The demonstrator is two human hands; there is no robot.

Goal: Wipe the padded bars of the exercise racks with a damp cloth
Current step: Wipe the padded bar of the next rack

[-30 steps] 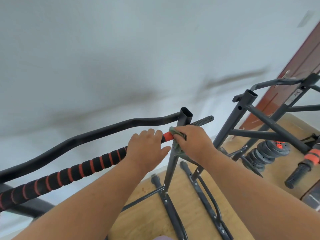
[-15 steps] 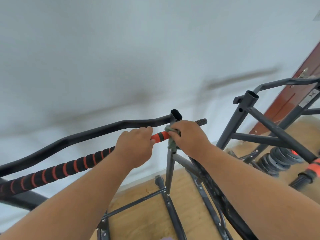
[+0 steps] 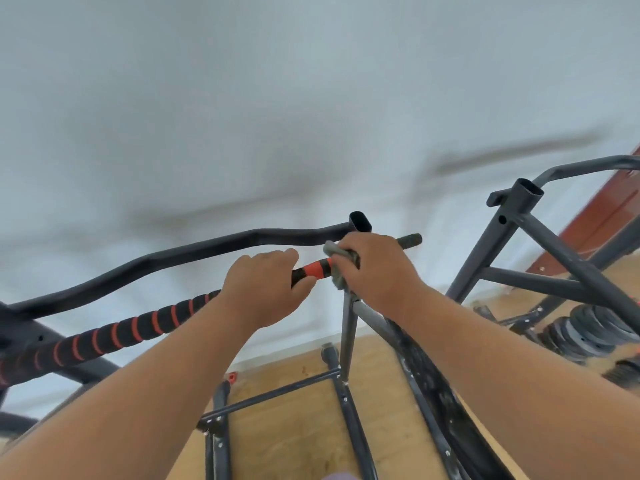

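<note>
Wiping padded bar, end section near upright

Right hand (image 3: 377,271) is gripping cloth (image 3: 341,261) around padded bar (image 3: 138,327); left hand (image 3: 266,289) is clamping bar beside it, gap between hands widening since earlier.

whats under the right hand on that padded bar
A grey cloth pokes out beside the right hand, wrapped over the padded bar next to the upright post. The bar surface beneath the cloth and palm is covered, so unseen.
</note>
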